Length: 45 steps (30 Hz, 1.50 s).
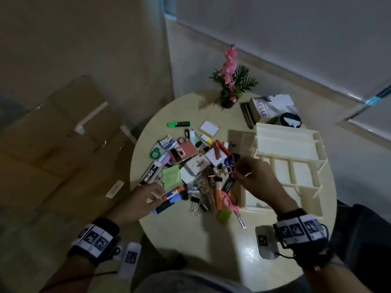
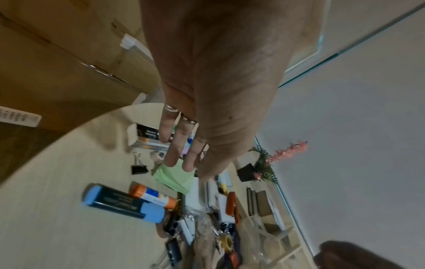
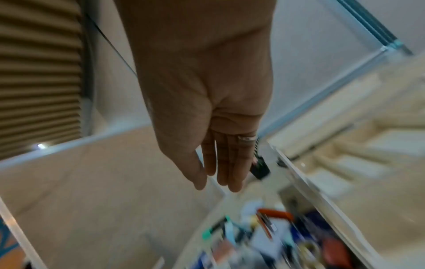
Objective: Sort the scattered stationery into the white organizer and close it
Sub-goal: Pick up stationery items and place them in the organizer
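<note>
A heap of stationery covers the middle of the round table (image 1: pixel 211 233). The white organizer (image 1: pixel 285 135) stands on the right with its lid raised and its compartments (image 1: pixel 300 174) showing. My left hand (image 1: pixel 157 196) hovers with straight fingers (image 2: pixel 171 160) at the pile's near-left edge. It is beside an orange-capped glue stick (image 1: pixel 172 194) and a blue marker (image 1: pixel 164 207), just short of the green sticky notes (image 2: pixel 174 179). My right hand (image 1: pixel 243 174) is over the pile's right side, next to the organizer. Its fingers (image 3: pixel 232 174) are straight and together, and I see nothing held.
A potted pink flower (image 1: pixel 229 81), a book (image 1: pixel 266 108) and a black round case (image 1: pixel 291 120) sit at the table's far side. Pink scissors (image 1: pixel 230 203), binder clips (image 1: pixel 194 200) and a green highlighter (image 1: pixel 179 124) lie among the items. Cardboard boxes (image 1: pixel 53 134) fill the floor on the left.
</note>
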Motion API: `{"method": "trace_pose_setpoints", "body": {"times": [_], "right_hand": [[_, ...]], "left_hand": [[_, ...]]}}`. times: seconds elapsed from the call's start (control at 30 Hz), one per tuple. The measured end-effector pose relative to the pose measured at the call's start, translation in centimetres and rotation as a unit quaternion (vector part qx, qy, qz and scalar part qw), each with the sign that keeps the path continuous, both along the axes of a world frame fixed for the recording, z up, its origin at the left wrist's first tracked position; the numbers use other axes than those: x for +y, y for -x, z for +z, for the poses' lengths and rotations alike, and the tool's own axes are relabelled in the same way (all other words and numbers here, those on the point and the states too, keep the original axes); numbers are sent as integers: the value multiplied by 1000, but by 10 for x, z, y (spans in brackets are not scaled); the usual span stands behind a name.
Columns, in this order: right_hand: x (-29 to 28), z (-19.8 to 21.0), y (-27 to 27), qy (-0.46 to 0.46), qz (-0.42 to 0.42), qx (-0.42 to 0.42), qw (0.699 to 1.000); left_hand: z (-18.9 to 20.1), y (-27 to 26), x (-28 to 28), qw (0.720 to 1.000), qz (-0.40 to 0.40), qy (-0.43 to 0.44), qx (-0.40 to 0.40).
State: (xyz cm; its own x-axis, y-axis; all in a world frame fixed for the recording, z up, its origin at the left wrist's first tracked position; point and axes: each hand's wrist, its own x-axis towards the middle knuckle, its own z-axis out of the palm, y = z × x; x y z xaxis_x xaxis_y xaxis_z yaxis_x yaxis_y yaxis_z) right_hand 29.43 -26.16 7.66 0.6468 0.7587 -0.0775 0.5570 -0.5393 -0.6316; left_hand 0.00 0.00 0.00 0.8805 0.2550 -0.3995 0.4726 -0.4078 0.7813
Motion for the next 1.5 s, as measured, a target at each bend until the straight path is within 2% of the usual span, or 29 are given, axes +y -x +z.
{"method": "trace_pose_setpoints", "body": {"times": [0.13, 0.2, 0.33, 0.47, 0.7, 1.0, 1.07, 1.23, 1.3, 1.5], "right_hand": [[12, -63, 26, 129, 24, 44, 990], [19, -86, 36, 153, 13, 56, 987], [47, -103, 47, 148, -32, 53, 987], [92, -112, 46, 86, -28, 68, 994], [130, -135, 46, 143, -71, 64, 985], [134, -140, 45, 171, -61, 14, 983], [134, -136, 47, 181, -48, 7, 982], [124, -133, 45, 189, -87, 22, 978], [118, -132, 43, 169, -91, 3, 981], [87, -112, 44, 30, -109, -68, 991]], "left_hand": [[-20, 11, 23, 1000, 23, 6, 6], [-30, 12, 32, 1000, 22, 3, -3], [-38, -2, 47, 999, 23, -8, -20], [-37, -29, 58, 999, 35, -18, -31], [-37, -66, 57, 999, 13, -43, -13], [-39, -81, 64, 997, 1, -80, -12], [-41, -93, 69, 996, 1, -90, -20], [-52, -138, 75, 988, 6, -156, 4], [-59, -156, 73, 983, -7, -181, 14], [-74, -190, 67, 959, -42, -267, 88]]}}
